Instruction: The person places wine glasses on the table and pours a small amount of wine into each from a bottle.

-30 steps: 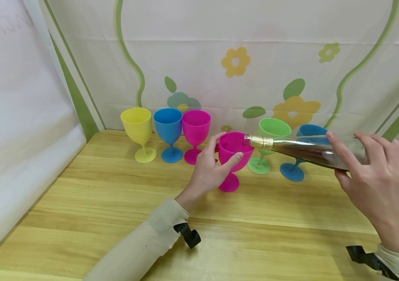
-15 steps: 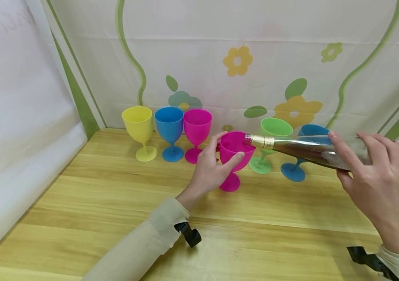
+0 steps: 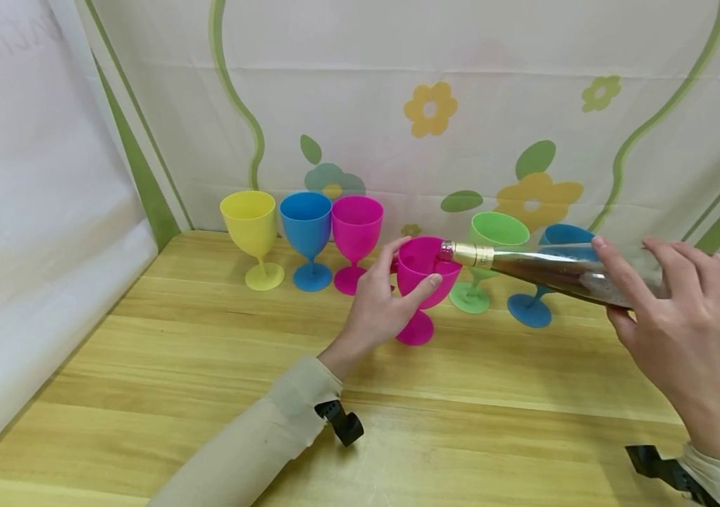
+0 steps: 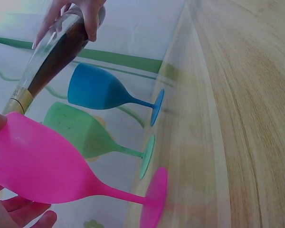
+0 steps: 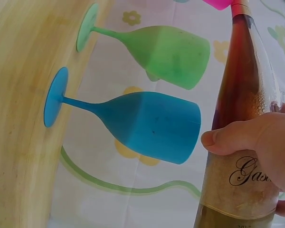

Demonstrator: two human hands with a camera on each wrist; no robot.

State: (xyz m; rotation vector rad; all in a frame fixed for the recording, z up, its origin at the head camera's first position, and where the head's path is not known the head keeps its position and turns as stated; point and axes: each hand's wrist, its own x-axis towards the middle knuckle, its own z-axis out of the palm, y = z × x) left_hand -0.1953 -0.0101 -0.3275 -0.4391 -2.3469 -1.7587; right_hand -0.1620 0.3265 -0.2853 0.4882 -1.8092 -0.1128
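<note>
My left hand (image 3: 385, 296) holds a pink goblet (image 3: 420, 282) by its bowl, thumb on the near side, fingers behind. The goblet's foot stands on the wooden table. My right hand (image 3: 683, 317) grips a clear glass wine bottle (image 3: 550, 271) from above. The bottle lies nearly level, its gold-banded neck pointing left and its mouth just inside the pink goblet's rim. Dark reddish liquid fills the lower side and neck of the bottle. Its pale label (image 5: 242, 183) shows in the right wrist view. How much liquid is in the goblet is hidden.
Behind, from the left, stand a yellow goblet (image 3: 249, 225), a blue goblet (image 3: 306, 229) and another pink goblet (image 3: 357, 229). A green goblet (image 3: 498, 231) and a second blue goblet (image 3: 530, 310) stand behind the bottle. A flowered white cloth (image 3: 347, 105) hangs at the table's (image 3: 208, 366) back.
Both hands, the goblet and the bottle keep nearly the same place. Reddish liquid now shows more at the bottle's mouth. The whole view has shifted slightly.
</note>
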